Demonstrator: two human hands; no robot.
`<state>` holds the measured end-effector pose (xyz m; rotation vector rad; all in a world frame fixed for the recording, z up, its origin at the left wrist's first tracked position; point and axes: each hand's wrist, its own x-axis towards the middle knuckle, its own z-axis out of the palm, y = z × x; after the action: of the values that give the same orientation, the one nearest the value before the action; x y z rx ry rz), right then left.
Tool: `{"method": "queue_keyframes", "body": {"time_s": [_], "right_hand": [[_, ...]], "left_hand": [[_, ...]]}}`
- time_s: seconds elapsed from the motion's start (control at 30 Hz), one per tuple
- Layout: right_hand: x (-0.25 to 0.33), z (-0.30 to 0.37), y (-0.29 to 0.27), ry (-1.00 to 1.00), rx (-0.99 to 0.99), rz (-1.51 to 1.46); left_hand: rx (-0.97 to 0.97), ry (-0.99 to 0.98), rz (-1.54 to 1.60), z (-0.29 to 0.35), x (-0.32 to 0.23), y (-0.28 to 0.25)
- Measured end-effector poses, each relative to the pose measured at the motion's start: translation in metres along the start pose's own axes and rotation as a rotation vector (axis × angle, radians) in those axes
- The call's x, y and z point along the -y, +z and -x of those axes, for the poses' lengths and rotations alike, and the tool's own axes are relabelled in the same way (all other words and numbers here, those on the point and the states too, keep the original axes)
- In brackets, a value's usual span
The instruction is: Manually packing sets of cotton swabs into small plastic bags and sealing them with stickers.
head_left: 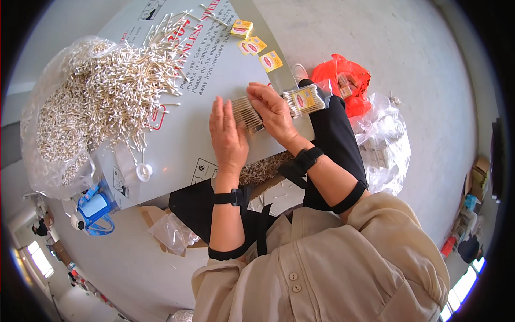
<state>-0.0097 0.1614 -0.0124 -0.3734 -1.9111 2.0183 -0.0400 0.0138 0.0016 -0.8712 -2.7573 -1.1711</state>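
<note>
A flat row of cotton swabs (248,114) lies near the front edge of the metal-topped table, between my hands. My left hand (229,137) rests along its left end, fingers stretched out and close together. Over the right part of the row my right hand (272,111) curves with bent fingers, gripping the swabs; its palm hides part of them. Just right of that hand is a clear packet of swabs (317,101) with a yellow label card (304,99), reaching past the table edge. Whether packet and row are joined is hidden under my right hand.
A big heap of loose swabs (120,86) spills from a clear bag (32,118) at the left. Several yellow cards (271,61) lie at the far edge. A red bag (327,72) and a clear bag (397,139) stand right; a blue bottle (96,206) is at lower left.
</note>
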Motion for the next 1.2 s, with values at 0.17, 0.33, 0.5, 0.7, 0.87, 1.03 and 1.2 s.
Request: {"method": "queue_keyframes", "body": {"time_s": [0.17,0.33,0.5,0.7,0.87,1.03,1.2], "right_hand": [[0.011,-0.006,-0.009,-0.249,0.087,0.532],[0.007,-0.021,-0.011,-0.249,0.161,0.711],[0.008,-0.027,-0.004,-0.218,0.118,0.796],[0.027,-0.043,0.006,0.036,0.112,0.86],[0.021,-0.04,0.001,0.008,0.136,0.85],[0.018,-0.014,0.01,-0.196,-0.108,0.17],[0.013,-0.017,0.014,-0.202,0.033,0.232]], "left_hand": [[0.182,0.039,-0.442,0.008,-0.003,0.004],[0.196,0.024,-0.426,0.007,-0.004,0.006],[0.21,0.013,-0.444,0.007,-0.003,0.008],[0.205,0.03,-0.449,0.009,-0.002,0.006],[0.09,0.006,-0.124,0.005,0.006,0.002],[-0.258,-0.12,0.403,-0.013,0.012,0.004],[-0.255,-0.233,0.734,-0.028,0.01,0.01]]}}
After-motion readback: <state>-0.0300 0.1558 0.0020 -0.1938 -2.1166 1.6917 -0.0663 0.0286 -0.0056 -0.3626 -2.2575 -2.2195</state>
